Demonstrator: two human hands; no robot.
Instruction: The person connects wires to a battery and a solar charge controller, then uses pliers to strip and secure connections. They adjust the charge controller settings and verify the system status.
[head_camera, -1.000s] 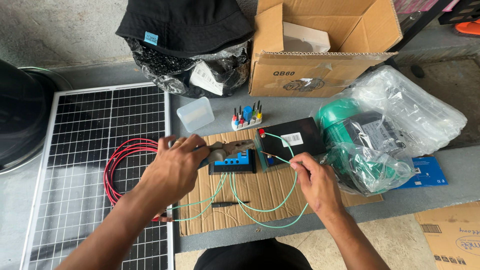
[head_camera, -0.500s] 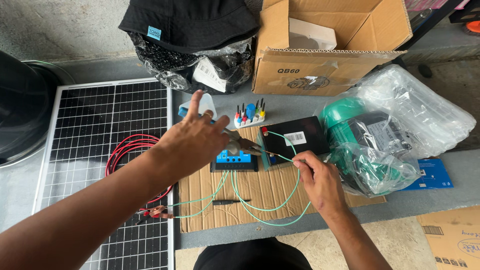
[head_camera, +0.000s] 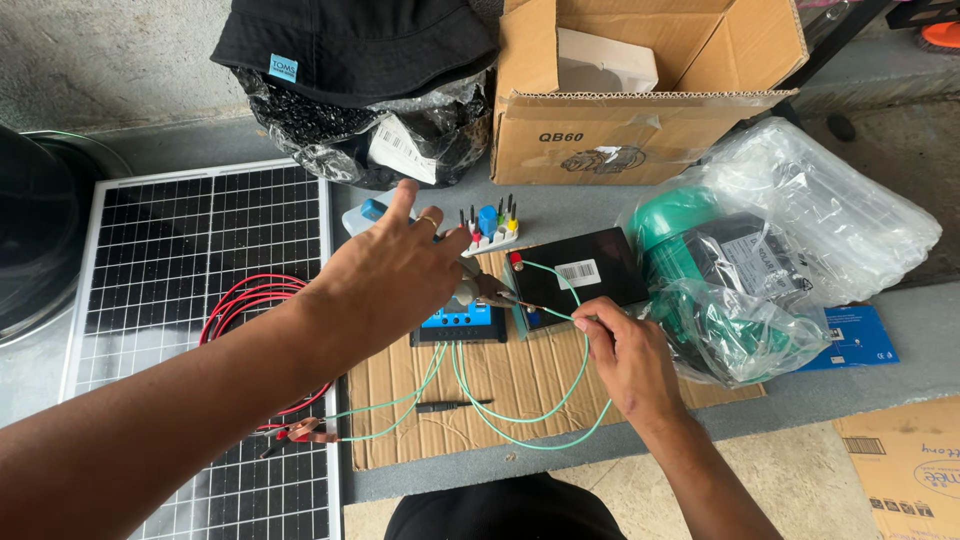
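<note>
Thin green wire (head_camera: 575, 300) is pinched in the right hand (head_camera: 625, 355), running from the black box-shaped battery (head_camera: 580, 275) and looping toward the person. Since a second ago, the left hand (head_camera: 400, 275) has lifted off the blue controller (head_camera: 460, 322), fingers spread, toward the small screwdriver-bit rack (head_camera: 490, 228), likely fetching a tool.

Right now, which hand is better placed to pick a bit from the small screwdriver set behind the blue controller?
Left, probably. The left hand is stretched out with its fingertips beside the screwdriver set. The right hand is nearer the person, pinching the green wire near the black battery.
</note>
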